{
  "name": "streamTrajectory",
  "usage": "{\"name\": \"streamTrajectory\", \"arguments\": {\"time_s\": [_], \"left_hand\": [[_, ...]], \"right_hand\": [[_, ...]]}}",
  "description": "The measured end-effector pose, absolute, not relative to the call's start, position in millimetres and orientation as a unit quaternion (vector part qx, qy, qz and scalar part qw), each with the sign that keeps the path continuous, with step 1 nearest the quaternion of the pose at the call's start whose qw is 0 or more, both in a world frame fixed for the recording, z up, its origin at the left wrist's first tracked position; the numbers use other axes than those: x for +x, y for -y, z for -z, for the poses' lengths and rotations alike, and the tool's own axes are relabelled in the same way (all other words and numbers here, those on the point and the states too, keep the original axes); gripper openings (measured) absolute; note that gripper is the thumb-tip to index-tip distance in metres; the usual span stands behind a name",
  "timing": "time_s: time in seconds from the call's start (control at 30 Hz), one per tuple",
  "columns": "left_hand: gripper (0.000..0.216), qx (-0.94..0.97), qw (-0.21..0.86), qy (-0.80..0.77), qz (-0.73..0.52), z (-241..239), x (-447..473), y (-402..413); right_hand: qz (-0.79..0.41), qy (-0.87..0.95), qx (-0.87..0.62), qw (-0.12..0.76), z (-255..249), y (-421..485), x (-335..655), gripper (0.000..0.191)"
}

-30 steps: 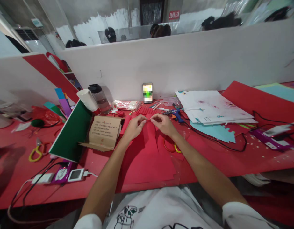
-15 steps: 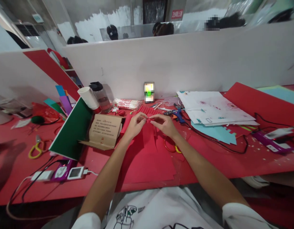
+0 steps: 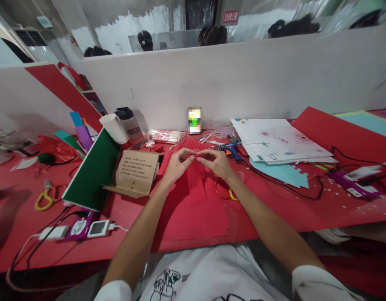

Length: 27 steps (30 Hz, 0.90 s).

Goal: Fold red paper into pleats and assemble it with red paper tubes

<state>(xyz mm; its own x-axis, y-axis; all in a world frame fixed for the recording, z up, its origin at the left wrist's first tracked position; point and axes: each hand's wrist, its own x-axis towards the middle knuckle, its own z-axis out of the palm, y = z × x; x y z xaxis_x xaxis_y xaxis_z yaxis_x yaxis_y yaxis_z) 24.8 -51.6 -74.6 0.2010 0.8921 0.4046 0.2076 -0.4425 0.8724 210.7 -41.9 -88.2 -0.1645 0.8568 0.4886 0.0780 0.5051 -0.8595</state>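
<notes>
My left hand [image 3: 177, 164] and my right hand [image 3: 218, 164] meet fingertip to fingertip above the red table. Thumb and fingers of each pinch one end of a thin red paper strip [image 3: 195, 154], which looks rolled or folded; the fingers partly cover it. Beneath my wrists lie red paper sheets [image 3: 193, 221], overlapping one another. Just beyond the fingers is a row of narrow red paper rolls [image 3: 193, 144]. Yellow-and-red-handled scissors [image 3: 232, 194] lie beside my right wrist, partly hidden by the forearm.
Left stand an opened cardboard box [image 3: 134, 171], a green board [image 3: 89, 175], a white roll [image 3: 115, 128] and a bottle [image 3: 131, 127]. Behind is a phone [image 3: 194, 121]. Right lie a blue-handled glue gun [image 3: 233, 151], its cable, printed white sheets [image 3: 277, 140] and a power strip [image 3: 352, 186].
My fingertips have shifted slightly apart along the red strip, and the thumbs sit a little lower. The whole view has moved slightly; the things on the table lie as before.
</notes>
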Motion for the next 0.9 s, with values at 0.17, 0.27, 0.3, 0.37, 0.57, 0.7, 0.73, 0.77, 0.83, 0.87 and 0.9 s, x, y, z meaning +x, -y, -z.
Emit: {"name": "streamTrajectory", "arguments": {"time_s": [0.17, 0.27, 0.3, 0.37, 0.57, 0.7, 0.73, 0.77, 0.83, 0.87, 0.9], "left_hand": [[0.021, 0.717, 0.273, -0.426, -0.480, 78.8, 24.6, 49.9], [0.020, 0.726, 0.248, -0.440, -0.467, 80.8, 23.8, 48.9], [0.019, 0.727, 0.245, -0.443, -0.464, 81.5, 23.4, 48.4], [0.018, 0.724, 0.245, -0.450, -0.463, 83.1, 22.5, 47.2], [0.017, 0.713, 0.264, -0.450, -0.470, 86.4, 20.7, 43.5], [0.015, 0.722, 0.269, -0.435, -0.467, 82.7, 20.9, 45.2], [0.015, 0.724, 0.267, -0.434, -0.465, 81.6, 20.9, 45.9], [0.015, 0.726, 0.265, -0.434, -0.464, 80.6, 20.9, 46.6], [0.015, 0.727, 0.261, -0.433, -0.464, 79.7, 20.6, 47.3], [0.015, 0.726, 0.261, -0.432, -0.466, 79.8, 20.4, 47.3], [0.015, 0.725, 0.263, -0.432, -0.468, 80.3, 20.2, 47.0]], "right_hand": [[-0.375, 0.662, -0.351, 0.546, 92.3, 35.8, 213.1, 0.025], [-0.375, 0.668, -0.354, 0.536, 92.7, 33.9, 214.0, 0.025], [-0.372, 0.675, -0.355, 0.529, 92.4, 34.0, 214.3, 0.024], [-0.353, 0.696, -0.360, 0.512, 91.1, 35.1, 214.6, 0.023], [-0.237, 0.754, -0.372, 0.487, 86.3, 41.8, 214.4, 0.020], [-0.183, 0.769, -0.378, 0.481, 87.4, 40.4, 214.8, 0.019], [-0.173, 0.770, -0.379, 0.482, 88.0, 39.7, 214.9, 0.018], [-0.167, 0.771, -0.379, 0.484, 88.5, 39.1, 215.0, 0.018], [-0.169, 0.771, -0.375, 0.487, 89.1, 38.7, 215.0, 0.018], [-0.174, 0.771, -0.371, 0.488, 89.1, 38.9, 214.9, 0.018], [-0.180, 0.771, -0.367, 0.488, 88.9, 39.3, 214.8, 0.017]]}}
